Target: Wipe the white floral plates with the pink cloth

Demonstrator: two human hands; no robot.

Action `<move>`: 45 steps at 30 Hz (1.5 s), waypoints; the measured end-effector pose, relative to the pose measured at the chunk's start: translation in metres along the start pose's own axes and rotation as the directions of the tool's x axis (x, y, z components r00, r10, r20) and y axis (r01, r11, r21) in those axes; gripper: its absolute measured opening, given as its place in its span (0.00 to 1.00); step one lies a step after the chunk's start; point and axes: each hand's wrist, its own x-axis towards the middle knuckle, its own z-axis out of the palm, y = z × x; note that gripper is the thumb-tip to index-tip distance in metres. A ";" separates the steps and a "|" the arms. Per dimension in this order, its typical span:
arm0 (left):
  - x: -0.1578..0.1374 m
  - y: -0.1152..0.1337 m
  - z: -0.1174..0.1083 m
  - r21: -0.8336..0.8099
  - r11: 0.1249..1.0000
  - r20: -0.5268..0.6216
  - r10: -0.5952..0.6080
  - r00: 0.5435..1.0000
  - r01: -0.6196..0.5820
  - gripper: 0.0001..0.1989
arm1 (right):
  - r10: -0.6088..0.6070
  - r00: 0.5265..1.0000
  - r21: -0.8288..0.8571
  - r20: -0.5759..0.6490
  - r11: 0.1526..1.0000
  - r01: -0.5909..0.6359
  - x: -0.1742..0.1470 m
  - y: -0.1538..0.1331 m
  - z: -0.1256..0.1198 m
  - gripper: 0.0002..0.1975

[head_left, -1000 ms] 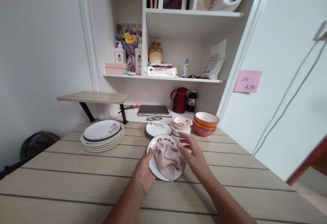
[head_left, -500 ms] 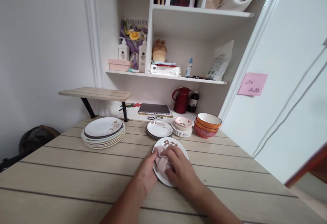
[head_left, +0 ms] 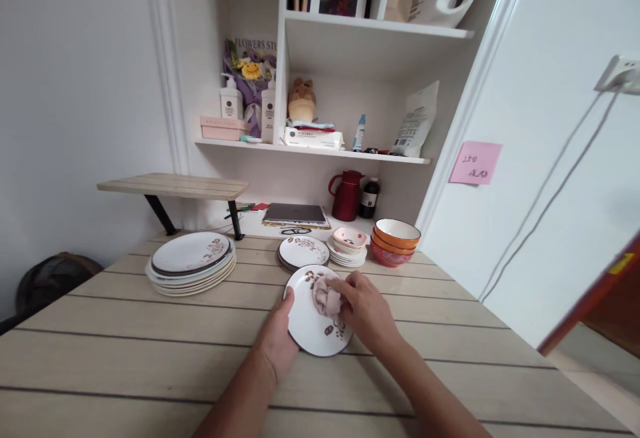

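Observation:
A small white plate with a dark rim and brown flower print lies on the wooden table in front of me. My left hand grips its left edge, thumb on the rim. My right hand presses a bunched pink cloth onto the plate's upper right part.
A stack of large plates sits at the left. Behind my plate are a stack of small plates, a pink dish on saucers and orange and red bowls. Shelves, a red jug and a tablet stand at the back.
The cloth lay spread over the plate with my right hand above it; my right hand then gathered it and now rubs it toward the plate's upper right, uncovering the lower part.

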 end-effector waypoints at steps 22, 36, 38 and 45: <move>-0.001 0.000 0.001 0.080 0.996 -0.035 0.045 0.998 -0.042 0.30 | 0.154 0.985 0.049 0.082 0.986 -0.158 0.002 0.002 -0.008 0.23; -0.001 0.001 0.003 0.121 0.992 0.007 -0.042 0.999 0.040 0.30 | -0.033 0.998 0.208 0.059 0.978 0.021 -0.001 -0.043 0.010 0.22; -0.001 0.000 0.004 0.133 0.991 -0.012 -0.023 1.000 0.025 0.31 | 0.078 0.997 0.159 0.008 0.984 -0.078 0.004 -0.038 0.007 0.20; -0.003 0.000 0.003 0.094 0.996 -0.015 0.011 1.000 -0.010 0.33 | 0.300 0.953 0.108 -0.047 0.950 -0.293 0.006 -0.004 -0.003 0.25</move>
